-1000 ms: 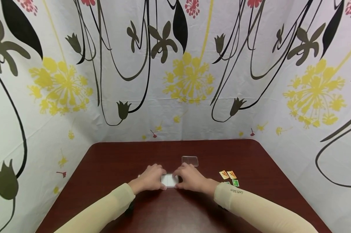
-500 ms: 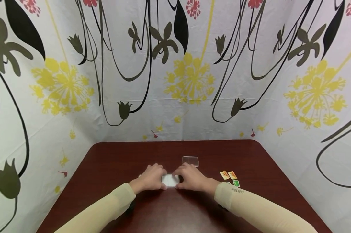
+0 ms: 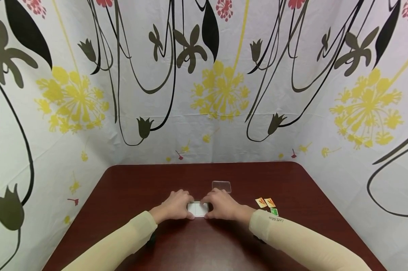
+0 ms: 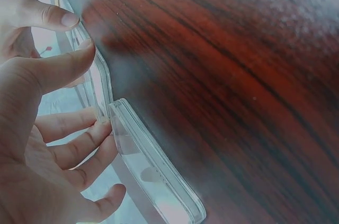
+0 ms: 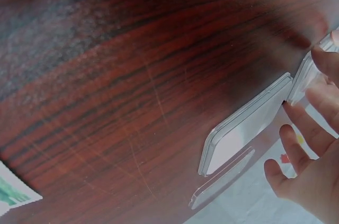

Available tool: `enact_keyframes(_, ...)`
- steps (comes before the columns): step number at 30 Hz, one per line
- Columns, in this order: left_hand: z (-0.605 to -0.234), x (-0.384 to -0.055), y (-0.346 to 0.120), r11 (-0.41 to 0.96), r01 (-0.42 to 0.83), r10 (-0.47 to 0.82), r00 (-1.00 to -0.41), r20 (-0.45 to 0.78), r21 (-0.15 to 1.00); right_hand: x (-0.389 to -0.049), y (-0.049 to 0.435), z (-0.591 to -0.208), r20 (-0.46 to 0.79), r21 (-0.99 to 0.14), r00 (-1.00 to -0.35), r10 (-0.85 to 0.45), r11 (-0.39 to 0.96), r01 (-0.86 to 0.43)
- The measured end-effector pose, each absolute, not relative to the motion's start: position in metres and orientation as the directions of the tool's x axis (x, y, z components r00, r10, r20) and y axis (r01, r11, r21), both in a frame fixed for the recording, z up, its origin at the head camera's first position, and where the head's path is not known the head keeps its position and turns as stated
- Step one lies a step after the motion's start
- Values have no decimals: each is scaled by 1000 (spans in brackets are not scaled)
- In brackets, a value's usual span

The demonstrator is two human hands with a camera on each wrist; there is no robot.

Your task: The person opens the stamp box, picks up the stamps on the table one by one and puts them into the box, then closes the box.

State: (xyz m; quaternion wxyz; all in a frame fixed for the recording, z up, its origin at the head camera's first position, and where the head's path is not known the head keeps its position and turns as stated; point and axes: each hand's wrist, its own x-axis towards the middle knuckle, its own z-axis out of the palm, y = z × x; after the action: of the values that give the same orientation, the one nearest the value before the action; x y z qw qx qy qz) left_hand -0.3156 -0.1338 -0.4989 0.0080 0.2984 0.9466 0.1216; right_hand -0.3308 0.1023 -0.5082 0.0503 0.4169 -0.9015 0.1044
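Observation:
A flat clear plastic case (image 3: 198,209) with a white inside lies between my hands on the dark red table. My left hand (image 3: 176,205) pinches its left end, the thumb on the near edge and fingertips along the far edge. From the other side my right hand (image 3: 222,205) grips the right end the same way. Just beyond the left fingers, the left wrist view has a second clear case (image 4: 153,181). Another clear case with a white inside (image 5: 243,128) lies beside the right fingers in the right wrist view. In the head view the hands cover these neighbours.
A transparent rectangular lid-like piece (image 3: 221,186) lies behind the right hand. To the right are two orange-and-cream stamp-like pieces (image 3: 260,203) and a green one (image 3: 274,212). Flower-printed cloth (image 3: 210,146) hangs around the table's back and sides.

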Motion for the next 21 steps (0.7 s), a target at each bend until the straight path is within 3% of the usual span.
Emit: enact_keyframes(21, -496, -314, -138, 785, 564, 568, -820, 64, 256, -333, 105, -502, 188, -127, -619, -762, 606, -785)
